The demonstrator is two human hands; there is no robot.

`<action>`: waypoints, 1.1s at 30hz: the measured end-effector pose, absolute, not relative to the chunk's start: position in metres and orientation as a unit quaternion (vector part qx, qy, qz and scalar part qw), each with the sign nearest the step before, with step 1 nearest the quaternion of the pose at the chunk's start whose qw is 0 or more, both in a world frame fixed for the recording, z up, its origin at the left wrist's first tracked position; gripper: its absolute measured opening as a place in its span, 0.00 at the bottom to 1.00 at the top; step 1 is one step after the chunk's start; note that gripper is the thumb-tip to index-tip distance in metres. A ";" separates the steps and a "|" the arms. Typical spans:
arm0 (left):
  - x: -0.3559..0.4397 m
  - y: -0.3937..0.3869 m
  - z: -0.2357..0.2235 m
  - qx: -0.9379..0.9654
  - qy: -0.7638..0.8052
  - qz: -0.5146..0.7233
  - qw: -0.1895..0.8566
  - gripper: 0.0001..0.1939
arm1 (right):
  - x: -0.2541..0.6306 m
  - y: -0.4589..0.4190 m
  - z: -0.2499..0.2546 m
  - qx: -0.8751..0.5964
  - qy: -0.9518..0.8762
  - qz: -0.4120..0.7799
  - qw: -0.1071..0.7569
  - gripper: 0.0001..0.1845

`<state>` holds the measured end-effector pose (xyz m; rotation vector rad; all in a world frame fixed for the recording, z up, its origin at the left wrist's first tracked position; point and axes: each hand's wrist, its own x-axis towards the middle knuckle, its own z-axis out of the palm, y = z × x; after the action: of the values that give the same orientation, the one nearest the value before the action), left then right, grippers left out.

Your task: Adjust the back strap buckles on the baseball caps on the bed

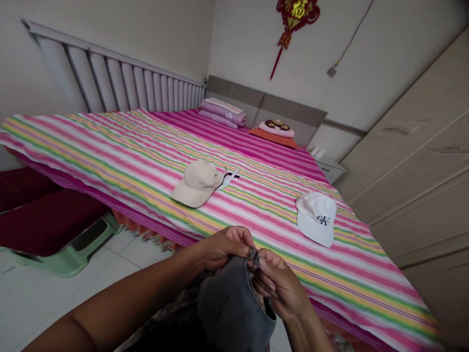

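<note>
A dark grey baseball cap point(232, 303) hangs in front of me at the bed's near edge, its back strap turned up. My left hand point(227, 247) pinches the strap by its buckle point(252, 254). From the other side, my right hand point(278, 281) grips the same strap with thumb and fingers; its fingertips partly cover the strap's end. Beyond my hands, a beige cap point(200, 183) lies on the striped sheet with its strap spread to the right. Farther right is a white cap point(318, 217) with black letters, brim toward me.
The bed's striped sheet point(146, 151) spreads ahead. Folded purple bedding point(223, 113) and a pink-and-orange stack point(274, 132) lie by the headboard point(264, 100). Green stools with dark red covers point(54, 215) stand at left, a radiator point(120, 80) behind. A wardrobe point(414, 161) flanks the right.
</note>
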<state>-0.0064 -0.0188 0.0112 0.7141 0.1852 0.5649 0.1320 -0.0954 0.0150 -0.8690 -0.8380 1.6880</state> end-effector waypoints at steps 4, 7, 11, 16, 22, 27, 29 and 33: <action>-0.007 -0.018 0.012 0.342 0.115 0.297 0.884 0.12 | 0.130 -0.095 0.013 -0.375 -0.333 0.665 0.553 0.11; -0.007 -0.018 0.012 0.347 0.122 0.296 0.882 0.12 | 0.130 -0.095 0.011 -0.383 -0.333 0.659 0.555 0.10; -0.005 -0.018 0.010 0.346 0.120 0.286 0.885 0.13 | 0.131 -0.095 0.009 -0.374 -0.335 0.676 0.539 0.10; -0.004 -0.018 0.009 0.344 0.119 0.287 0.886 0.12 | 0.131 -0.093 0.008 -0.355 -0.324 0.702 0.525 0.11; -0.004 -0.018 0.008 0.342 0.121 0.293 0.885 0.12 | 0.131 -0.092 0.009 -0.371 -0.331 0.706 0.504 0.12; -0.004 -0.018 0.008 0.340 0.121 0.293 0.885 0.11 | 0.133 -0.091 0.010 -0.387 -0.339 0.692 0.506 0.13; -0.005 -0.018 0.007 0.341 0.121 0.292 0.885 0.11 | 0.134 -0.091 0.010 -0.388 -0.340 0.689 0.509 0.13; -0.005 -0.019 0.007 0.340 0.120 0.288 0.887 0.11 | 0.133 -0.090 0.010 -0.394 -0.355 0.679 0.507 0.13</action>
<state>-0.0049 -0.0187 0.0068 0.7072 0.2496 0.5991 0.1325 -0.0905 0.0100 -0.9503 -0.8571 1.6385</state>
